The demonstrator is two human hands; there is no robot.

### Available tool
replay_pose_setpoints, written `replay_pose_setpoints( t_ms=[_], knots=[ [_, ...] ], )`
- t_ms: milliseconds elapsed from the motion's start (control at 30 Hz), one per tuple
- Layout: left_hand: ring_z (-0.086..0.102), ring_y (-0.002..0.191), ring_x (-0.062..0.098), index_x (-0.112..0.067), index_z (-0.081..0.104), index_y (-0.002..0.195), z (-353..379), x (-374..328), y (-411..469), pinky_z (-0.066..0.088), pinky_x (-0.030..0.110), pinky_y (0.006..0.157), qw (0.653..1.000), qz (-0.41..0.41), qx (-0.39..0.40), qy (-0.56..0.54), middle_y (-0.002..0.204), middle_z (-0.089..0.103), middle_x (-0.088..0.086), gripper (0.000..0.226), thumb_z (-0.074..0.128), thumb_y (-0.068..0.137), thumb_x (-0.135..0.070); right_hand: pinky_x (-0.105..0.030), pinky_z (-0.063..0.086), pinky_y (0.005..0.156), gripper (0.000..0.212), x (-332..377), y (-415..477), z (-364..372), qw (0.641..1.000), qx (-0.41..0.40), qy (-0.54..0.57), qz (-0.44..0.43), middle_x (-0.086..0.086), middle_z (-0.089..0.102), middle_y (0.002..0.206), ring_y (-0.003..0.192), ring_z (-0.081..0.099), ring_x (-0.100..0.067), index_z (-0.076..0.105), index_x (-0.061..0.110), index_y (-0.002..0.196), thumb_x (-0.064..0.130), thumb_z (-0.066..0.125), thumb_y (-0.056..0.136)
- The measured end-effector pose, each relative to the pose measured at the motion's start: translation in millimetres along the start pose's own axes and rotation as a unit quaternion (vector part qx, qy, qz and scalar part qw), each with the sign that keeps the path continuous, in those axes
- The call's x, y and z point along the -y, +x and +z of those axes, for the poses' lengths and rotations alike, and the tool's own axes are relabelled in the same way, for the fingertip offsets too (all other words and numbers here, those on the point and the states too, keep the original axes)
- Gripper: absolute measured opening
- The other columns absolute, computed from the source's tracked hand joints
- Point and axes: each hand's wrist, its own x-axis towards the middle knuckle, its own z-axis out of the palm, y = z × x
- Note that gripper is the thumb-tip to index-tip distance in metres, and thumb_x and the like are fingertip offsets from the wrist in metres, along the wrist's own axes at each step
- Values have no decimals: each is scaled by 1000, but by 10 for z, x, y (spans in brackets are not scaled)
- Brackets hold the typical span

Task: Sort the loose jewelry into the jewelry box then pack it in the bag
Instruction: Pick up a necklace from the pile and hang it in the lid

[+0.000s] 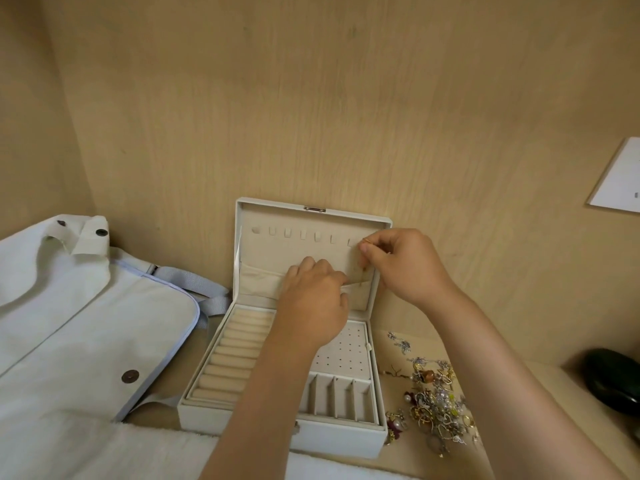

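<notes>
While left hand (313, 292) pinches lid pocket (259, 282) open to catch slack, right hand (405, 265) pinches thin gold chain (362, 273) at rightmost hook (351, 242), likely hanging it. Open jewelry box (349, 441) leans lid on wall; loose jewelry (433, 403) just right, bag (86, 323) left.

Left hand (313, 299), right hand (408, 268), both bare

No text, label, brand name or number can be read anywhere in this view. A white card (620, 174) at the right edge, lying against the wooden wall (346, 98), carries one tiny grey mark that is too small to make out. The metal clasp (314, 209) on the jewelry box (311, 202) lid and the dark snap buttons (130, 376) on the pale bag (69, 323) show no legible lettering
</notes>
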Motion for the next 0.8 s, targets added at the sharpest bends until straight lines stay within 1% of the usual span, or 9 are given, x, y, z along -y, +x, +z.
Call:
replay_pose_setpoints(
  t_ms=[100, 133, 200, 267, 433, 567, 700, 767, 800],
  knots=[
    [41, 109, 20, -29, 66, 116, 3, -2, -6, 31, 33, 95, 1000, 3, -19, -1, 113, 56, -4, 28, 49, 94, -34, -22, 45, 58, 22, -1, 25, 21, 998, 8, -55, -19, 7, 69, 65, 49, 56, -1, 75, 18, 75, 17, 61, 93],
    [41, 109, 20, -29, 66, 113, 4, -3, -2, 31, 33, 95, 1000, 4, -22, 0, 112, 56, -5, 26, 50, 93, -35, -21, 46, 61, 20, -8, 26, 42, 997, 13, -75, -25, 10, 69, 66, 54, 59, 1, 76, 19, 79, 17, 62, 93],
    [43, 108, 18, -30, 66, 111, 11, -2, 9, 31, 32, 96, 1000, 4, -17, -5, 112, 58, -7, 25, 51, 93, -36, -25, 52, 69, 17, -54, 28, 110, 993, 27, -113, -37, 12, 72, 73, 69, 64, -1, 77, 23, 85, 18, 63, 92],
    [45, 109, 17, -30, 63, 115, 22, 6, 22, 29, 31, 96, 1000, -2, 4, -17, 115, 60, -8, 26, 50, 94, -36, -30, 55, 74, 18, -110, 11, 178, 989, 44, -133, -41, 13, 74, 79, 76, 66, -5, 78, 25, 86, 17, 62, 91],
    [47, 113, 16, -31, 61, 121, 23, 36, 34, 28, 32, 97, 999, -12, 20, -36, 119, 61, -8, 30, 50, 95, -37, -30, 56, 73, 21, -199, -83, 243, 978, 69, -185, -61, 12, 74, 90, 84, 68, -9, 76, 29, 98, 16, 65, 86],
    [47, 115, 17, -31, 62, 123, 25, 54, 44, 29, 32, 99, 999, -13, 26, -43, 121, 61, -8, 31, 50, 94, -37, -31, 54, 70, 23, -240, -158, 214, 973, 15, -201, -111, 7, 73, 96, 87, 67, -14, 77, 23, 102, 11, 64, 87],
    [47, 112, 16, -32, 63, 120, 26, 59, 48, 30, 32, 97, 998, -17, 26, -49, 117, 62, -9, 29, 51, 94, -39, -30, 49, 66, 24, -248, -223, 285, 957, 70, -256, -116, 8, 67, 101, 89, 64, -15, 75, 28, 107, 21, 58, 92],
    [47, 111, 16, -32, 63, 119, 20, 59, 48, 32, 33, 96, 998, -19, 27, -52, 116, 62, -8, 29, 52, 94, -40, -32, 50, 67, 23, -257, -225, 292, 952, 84, -271, -115, 6, 66, 100, 89, 64, -18, 73, 28, 109, 23, 56, 94],
    [47, 112, 16, -32, 63, 120, 14, 61, 46, 32, 33, 97, 998, -20, 30, -54, 116, 62, -8, 29, 52, 94, -40, -33, 51, 70, 24, -260, -229, 283, 957, 91, -254, -108, 5, 66, 101, 90, 63, -17, 73, 27, 109, 22, 56, 94]
  ],
)
